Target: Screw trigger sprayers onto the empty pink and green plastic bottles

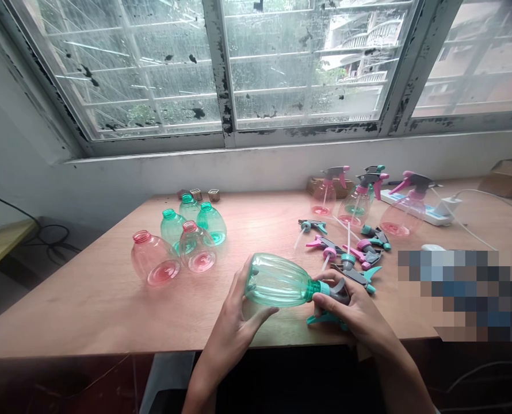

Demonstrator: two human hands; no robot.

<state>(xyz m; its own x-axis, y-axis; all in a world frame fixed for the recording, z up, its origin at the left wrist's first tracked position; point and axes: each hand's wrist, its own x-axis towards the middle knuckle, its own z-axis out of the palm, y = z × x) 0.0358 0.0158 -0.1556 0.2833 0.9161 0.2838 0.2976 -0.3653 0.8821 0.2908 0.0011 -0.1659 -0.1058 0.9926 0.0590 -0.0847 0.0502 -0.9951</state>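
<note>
A clear green spray bottle (279, 280) lies on its side in the air above the table's front edge, its neck pointing right. My left hand (239, 313) cups the bottle's base, thumb below and fingers behind it. At the neck, my right hand (346, 305) is closed around the grey and teal spray head (336, 290), which sits on the bottle's mouth. How far it is screwed on cannot be seen. Just beyond my right hand lie several loose spray heads (355, 270), pink or teal with grey, some with thin tubes.
Several open bottles, green (211, 223) and pink (155, 259), stand on the left of the wooden table (87, 305). Bottles with spray heads (405, 213) stand at the back right, near a white power strip (437, 213) and its cable. A cardboard box (508, 178) is at far right.
</note>
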